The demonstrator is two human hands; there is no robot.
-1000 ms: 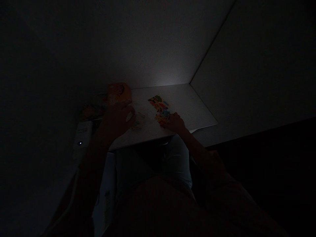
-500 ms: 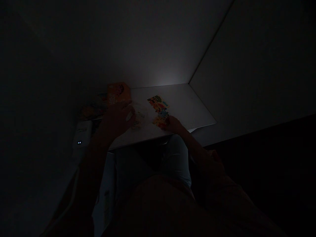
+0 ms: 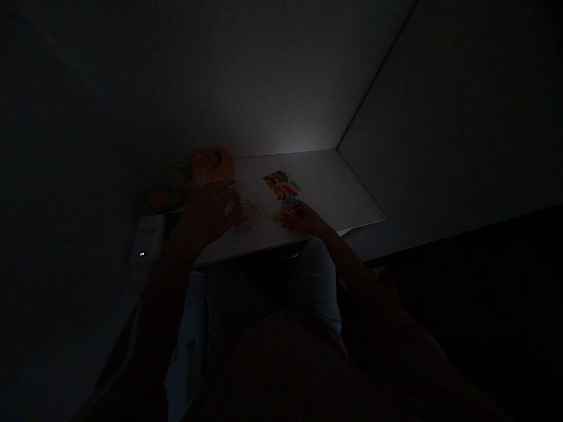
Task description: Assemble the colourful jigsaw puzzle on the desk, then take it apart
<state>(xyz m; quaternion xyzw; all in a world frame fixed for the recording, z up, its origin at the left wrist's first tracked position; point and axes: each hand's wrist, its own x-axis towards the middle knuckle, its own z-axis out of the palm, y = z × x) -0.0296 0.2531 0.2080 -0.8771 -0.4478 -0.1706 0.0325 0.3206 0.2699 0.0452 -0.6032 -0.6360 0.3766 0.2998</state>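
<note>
The view is very dark. My left hand [image 3: 211, 214] is closed at the left of the white table, thumb and forefinger curled into a ring at the edge of a clear plastic bag [image 3: 250, 212]. Small pale pieces show faintly in the bag. To the right lies a strip of colourful joined jigsaw puzzle pieces [image 3: 281, 186], its outline uneven. My right hand [image 3: 308, 220] is at its near end, fingers pinched on an orange-yellow jigsaw piece [image 3: 282, 217]. Whether that piece is joined to the strip, I cannot tell.
An orange box [image 3: 213, 166] stands at the back left against the wall. Beside it is a dim, colourful printed item [image 3: 162, 198]. A white device with a lit display [image 3: 147, 237] sits at the left edge. The white table [image 3: 336, 181] meets walls behind and at right.
My right hand has shifted slightly up, with its fingers over the near puzzle pieces. The left hand has hardly moved.
</note>
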